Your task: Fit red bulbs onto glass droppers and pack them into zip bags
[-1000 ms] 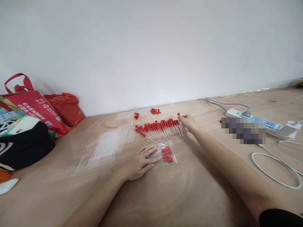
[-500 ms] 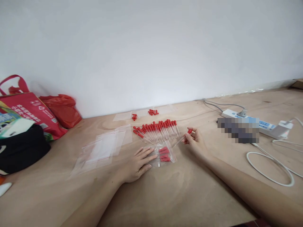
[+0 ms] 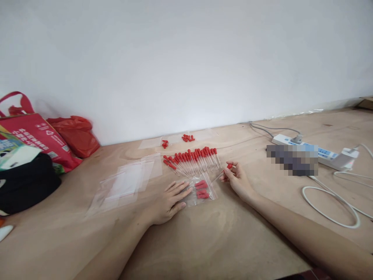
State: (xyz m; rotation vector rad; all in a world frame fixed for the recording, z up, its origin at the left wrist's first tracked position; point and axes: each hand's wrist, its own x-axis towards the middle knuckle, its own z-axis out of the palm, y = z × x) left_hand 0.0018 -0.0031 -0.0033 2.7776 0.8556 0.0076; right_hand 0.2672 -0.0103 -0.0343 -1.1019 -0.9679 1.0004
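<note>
Apparent step: bringing a slender, clear, red-bulbed dropper (image 3: 229, 166) to a flat, clear plastic bag (image 3: 212, 191); tip-to-mouth alignment seems called for. Nearest — the left hand (image 3: 170, 201), fingers slightly spread on the bag. Right of its fingertips, the right hand (image 3: 239, 182) pinches the dropper between thumb and fingers. Beyond both — a row of similar droppers (image 3: 192, 156).

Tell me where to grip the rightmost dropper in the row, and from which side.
Pinch its red bulb, probably from the right: the neighbouring droppers lie on its left. The bulb is the thicker end, on the far side, while the slim clear stem likely offers less to hold.
</note>
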